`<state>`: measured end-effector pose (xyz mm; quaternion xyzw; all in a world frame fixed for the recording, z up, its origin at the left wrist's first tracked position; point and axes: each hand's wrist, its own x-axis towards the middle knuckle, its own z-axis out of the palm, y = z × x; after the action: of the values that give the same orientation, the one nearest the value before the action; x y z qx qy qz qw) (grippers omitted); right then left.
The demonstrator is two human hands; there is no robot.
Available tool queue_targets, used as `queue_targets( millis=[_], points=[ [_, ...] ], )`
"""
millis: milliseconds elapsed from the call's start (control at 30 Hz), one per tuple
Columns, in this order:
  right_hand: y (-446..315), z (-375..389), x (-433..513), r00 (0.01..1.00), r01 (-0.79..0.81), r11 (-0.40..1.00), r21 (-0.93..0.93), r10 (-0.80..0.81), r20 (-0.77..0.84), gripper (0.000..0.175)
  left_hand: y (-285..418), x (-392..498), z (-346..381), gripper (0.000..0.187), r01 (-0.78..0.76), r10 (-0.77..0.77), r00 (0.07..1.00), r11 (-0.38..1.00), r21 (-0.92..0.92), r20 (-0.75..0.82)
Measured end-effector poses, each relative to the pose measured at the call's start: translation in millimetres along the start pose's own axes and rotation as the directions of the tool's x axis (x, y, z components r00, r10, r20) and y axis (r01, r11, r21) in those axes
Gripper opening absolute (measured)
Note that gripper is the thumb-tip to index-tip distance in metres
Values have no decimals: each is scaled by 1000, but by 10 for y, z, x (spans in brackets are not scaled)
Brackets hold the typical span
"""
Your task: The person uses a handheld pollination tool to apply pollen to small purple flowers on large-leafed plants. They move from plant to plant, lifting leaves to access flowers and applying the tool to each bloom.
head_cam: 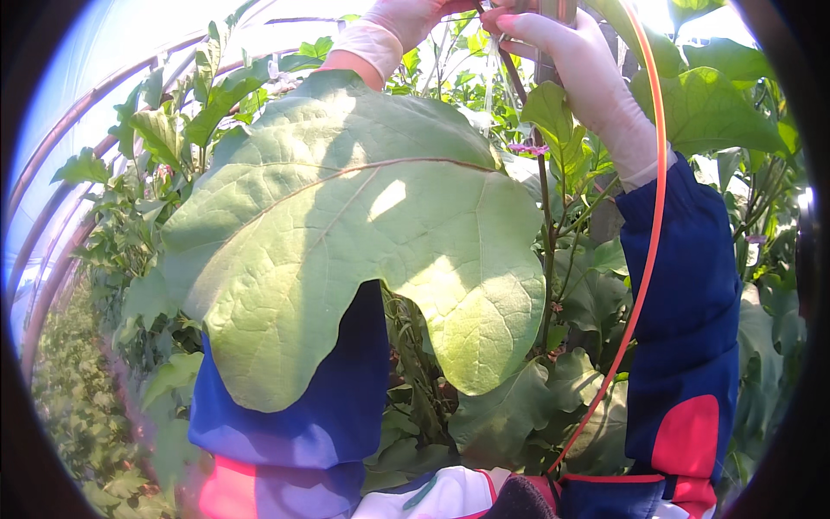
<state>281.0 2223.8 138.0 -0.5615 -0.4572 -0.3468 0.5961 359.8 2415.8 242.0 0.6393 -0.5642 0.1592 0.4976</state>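
Both of my hands wear thin whitish gloves and are raised at the top edge of the view. My left hand point(405, 23) is cut off by that edge, so its fingertips hardly show. Beside a wooden post point(556, 39), my right hand point(583, 71) has its thumb and fingers bent in at a dark plant stem point(543, 175). A thin dark strand spans the gap between the hands, and pale twine point(489, 84) hangs below them. What the fingers grip is too small to make out. One large eggplant-type leaf point(350, 214) covers much of my left forearm.
An orange-red tube or cord point(653, 214) arcs down before my right sleeve point(681, 292). Leafy plants point(720, 110) crowd the right side. Curved greenhouse hoops point(71, 123) with plastic film rise at left. A pink flower point(528, 149) shows near the stem.
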Motion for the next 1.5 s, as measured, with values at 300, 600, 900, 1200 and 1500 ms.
queue_targets(
  millis=[300,600,900,1200,1500],
  points=[
    [55,57,25,1000,-8,1000,20,8,12,25,-6,15,-21,42,29,-30,999,999,-22,-29],
    [33,70,6,1000,-24,999,-30,24,-9,24,22,37,-30,38,18,-18,1000,994,-105,4],
    [135,73,18,997,79,993,-83,-79,4,22,24,48,-9,28,75,-85,991,992,-98,-107],
    [191,110,70,985,173,983,-66,-170,39,19,27,56,-8,28,45,-56,996,988,-148,-72],
    [-81,70,-164,975,192,980,-51,-197,-107,18,-22,138,-183,30,34,-36,999,993,-115,-11]
  ],
)
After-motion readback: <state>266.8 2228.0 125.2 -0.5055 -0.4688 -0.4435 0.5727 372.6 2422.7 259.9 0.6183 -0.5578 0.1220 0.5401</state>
